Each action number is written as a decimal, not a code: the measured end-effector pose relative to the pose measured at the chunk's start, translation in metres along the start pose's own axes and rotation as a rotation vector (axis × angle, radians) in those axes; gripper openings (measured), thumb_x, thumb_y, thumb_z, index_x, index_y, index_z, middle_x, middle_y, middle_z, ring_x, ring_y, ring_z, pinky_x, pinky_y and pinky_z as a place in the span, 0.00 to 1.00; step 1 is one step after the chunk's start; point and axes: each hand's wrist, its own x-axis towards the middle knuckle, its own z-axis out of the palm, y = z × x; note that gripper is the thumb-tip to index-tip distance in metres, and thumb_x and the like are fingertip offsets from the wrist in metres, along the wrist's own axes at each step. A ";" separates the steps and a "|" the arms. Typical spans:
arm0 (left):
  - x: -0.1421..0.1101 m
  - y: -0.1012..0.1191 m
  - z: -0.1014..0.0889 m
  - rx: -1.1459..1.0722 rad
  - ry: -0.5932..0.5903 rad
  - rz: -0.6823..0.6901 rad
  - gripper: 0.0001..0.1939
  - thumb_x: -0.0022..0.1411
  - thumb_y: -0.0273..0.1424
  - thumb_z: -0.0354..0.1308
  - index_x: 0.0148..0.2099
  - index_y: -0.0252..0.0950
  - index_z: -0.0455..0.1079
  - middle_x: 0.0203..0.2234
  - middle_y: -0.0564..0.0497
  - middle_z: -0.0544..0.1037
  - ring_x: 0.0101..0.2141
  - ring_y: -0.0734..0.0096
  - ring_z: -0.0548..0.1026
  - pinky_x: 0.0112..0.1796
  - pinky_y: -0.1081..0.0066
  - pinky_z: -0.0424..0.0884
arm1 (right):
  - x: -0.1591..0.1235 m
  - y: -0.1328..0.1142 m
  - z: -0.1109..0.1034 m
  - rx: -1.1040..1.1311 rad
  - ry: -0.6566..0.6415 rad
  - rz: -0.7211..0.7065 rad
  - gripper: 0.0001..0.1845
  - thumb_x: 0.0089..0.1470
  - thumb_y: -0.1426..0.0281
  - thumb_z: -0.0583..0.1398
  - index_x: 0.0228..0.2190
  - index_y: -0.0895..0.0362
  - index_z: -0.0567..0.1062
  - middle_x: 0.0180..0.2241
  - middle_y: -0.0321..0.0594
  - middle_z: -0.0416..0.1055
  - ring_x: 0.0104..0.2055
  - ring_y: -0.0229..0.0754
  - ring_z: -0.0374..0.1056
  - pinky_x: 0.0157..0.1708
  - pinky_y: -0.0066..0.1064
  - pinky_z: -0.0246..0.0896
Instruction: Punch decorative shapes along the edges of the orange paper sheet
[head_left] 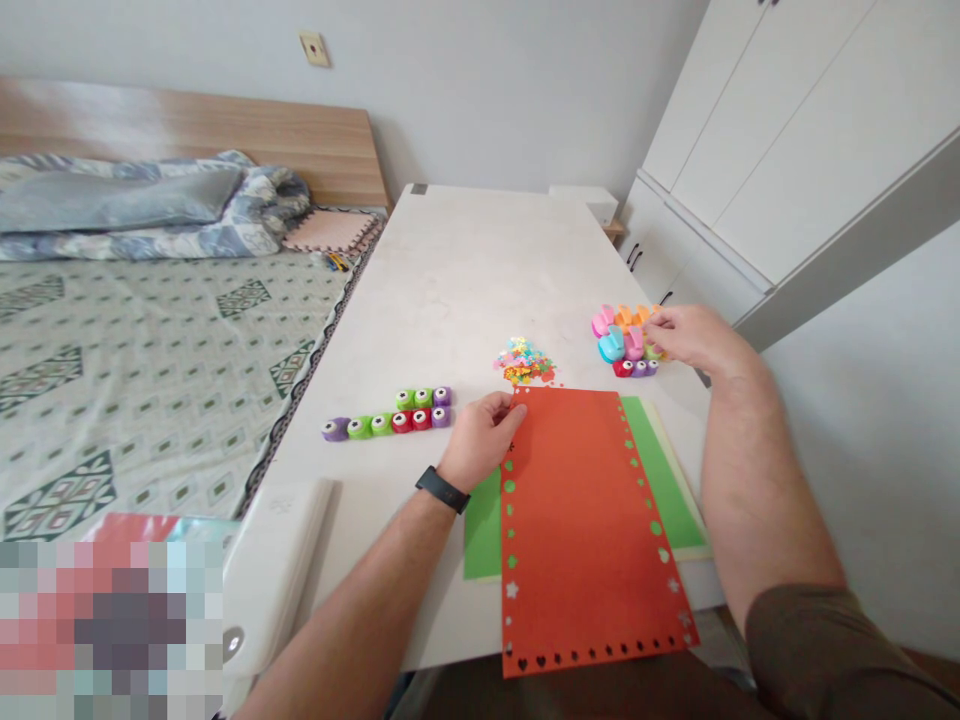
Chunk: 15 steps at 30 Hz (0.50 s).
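Observation:
An orange sheet of paper (pixel 577 520) with small shapes punched along its left, right and bottom edges hangs partly over the table's near edge. My left hand (pixel 484 435) pinches its upper left side between thumb and fingers. My right hand (pixel 686 340) is at the right-hand group of craft punches (pixel 611 345), which are pink, orange, blue and purple. Its fingers are drawn together among the rear punches; whether one is between them is hidden. Green paper (pixel 660 470) lies beneath the orange sheet. Colourful punched paper bits (pixel 525 362) are heaped just beyond it.
Small purple, green and red craft punches (pixel 382 424) stand in rows left of my left hand. A long white device (pixel 277 570) sits at the table's near left. The white table (pixel 480 260) stands between a bed (pixel 165 330) and white cabinets (pixel 780 130).

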 end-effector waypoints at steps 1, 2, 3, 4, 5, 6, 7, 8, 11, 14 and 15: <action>0.000 0.000 0.000 -0.001 0.001 -0.001 0.15 0.60 0.42 0.61 0.31 0.35 0.72 0.22 0.53 0.74 0.28 0.68 0.73 0.30 0.72 0.68 | -0.001 0.001 -0.001 0.016 0.060 0.025 0.16 0.57 0.61 0.58 0.38 0.58 0.81 0.30 0.43 0.78 0.33 0.45 0.71 0.30 0.30 0.59; 0.000 -0.001 0.000 -0.004 0.001 -0.003 0.15 0.60 0.42 0.62 0.31 0.36 0.72 0.21 0.53 0.74 0.28 0.68 0.73 0.30 0.72 0.69 | -0.002 0.002 -0.003 0.029 0.102 0.045 0.16 0.56 0.61 0.58 0.37 0.58 0.81 0.28 0.43 0.77 0.33 0.44 0.71 0.30 0.30 0.58; 0.000 -0.001 0.000 -0.007 0.001 -0.003 0.15 0.60 0.42 0.62 0.31 0.36 0.72 0.21 0.53 0.74 0.28 0.68 0.73 0.30 0.72 0.69 | -0.003 0.002 -0.003 0.031 0.119 0.056 0.16 0.56 0.62 0.58 0.36 0.58 0.81 0.28 0.42 0.77 0.32 0.44 0.70 0.29 0.30 0.57; 0.000 -0.001 0.000 -0.010 0.000 -0.003 0.15 0.60 0.43 0.62 0.31 0.36 0.72 0.21 0.53 0.74 0.28 0.68 0.73 0.30 0.72 0.68 | -0.004 0.002 -0.004 0.026 0.119 0.062 0.15 0.55 0.62 0.58 0.35 0.58 0.81 0.27 0.42 0.77 0.31 0.44 0.70 0.28 0.30 0.56; 0.000 -0.002 0.000 -0.013 -0.002 -0.002 0.15 0.60 0.43 0.62 0.31 0.36 0.72 0.21 0.53 0.74 0.28 0.68 0.73 0.30 0.72 0.68 | -0.005 0.001 -0.004 0.015 0.109 0.063 0.14 0.55 0.63 0.58 0.33 0.58 0.80 0.26 0.42 0.76 0.31 0.43 0.69 0.28 0.30 0.55; 0.001 -0.002 0.001 -0.014 -0.004 0.000 0.15 0.60 0.43 0.61 0.32 0.36 0.72 0.22 0.53 0.74 0.28 0.68 0.73 0.30 0.72 0.68 | -0.005 0.000 -0.005 -0.001 0.089 0.061 0.13 0.55 0.63 0.58 0.32 0.57 0.80 0.26 0.41 0.76 0.30 0.43 0.68 0.28 0.30 0.54; 0.001 -0.002 0.001 -0.013 -0.007 0.003 0.15 0.60 0.43 0.61 0.32 0.36 0.72 0.22 0.53 0.74 0.28 0.68 0.72 0.29 0.72 0.68 | -0.005 0.000 -0.005 -0.019 0.063 0.056 0.13 0.54 0.63 0.58 0.30 0.57 0.79 0.25 0.41 0.75 0.30 0.42 0.67 0.27 0.30 0.53; 0.001 -0.002 0.001 -0.011 -0.009 0.007 0.15 0.60 0.43 0.61 0.32 0.36 0.73 0.22 0.53 0.74 0.28 0.68 0.72 0.29 0.72 0.68 | -0.005 -0.001 -0.005 -0.037 0.032 0.048 0.13 0.54 0.63 0.58 0.29 0.56 0.79 0.25 0.40 0.74 0.29 0.42 0.66 0.27 0.31 0.52; 0.001 -0.003 0.001 -0.005 -0.006 0.012 0.15 0.61 0.43 0.61 0.32 0.36 0.73 0.22 0.53 0.74 0.28 0.68 0.72 0.29 0.72 0.68 | -0.003 -0.002 -0.006 -0.085 -0.095 0.009 0.15 0.56 0.60 0.57 0.26 0.56 0.77 0.24 0.39 0.72 0.27 0.41 0.64 0.26 0.31 0.51; 0.001 -0.003 0.001 -0.009 0.005 0.004 0.15 0.60 0.43 0.61 0.32 0.35 0.73 0.22 0.52 0.74 0.28 0.68 0.72 0.29 0.72 0.68 | -0.002 -0.001 -0.004 -0.087 -0.232 -0.024 0.18 0.57 0.57 0.58 0.26 0.57 0.77 0.25 0.41 0.73 0.28 0.42 0.67 0.28 0.31 0.55; 0.001 -0.003 0.002 -0.011 0.007 0.001 0.15 0.60 0.43 0.62 0.32 0.35 0.73 0.22 0.52 0.74 0.28 0.68 0.72 0.29 0.72 0.67 | -0.001 -0.001 -0.003 -0.073 -0.260 -0.026 0.17 0.56 0.56 0.59 0.28 0.57 0.78 0.25 0.42 0.74 0.28 0.43 0.68 0.28 0.31 0.57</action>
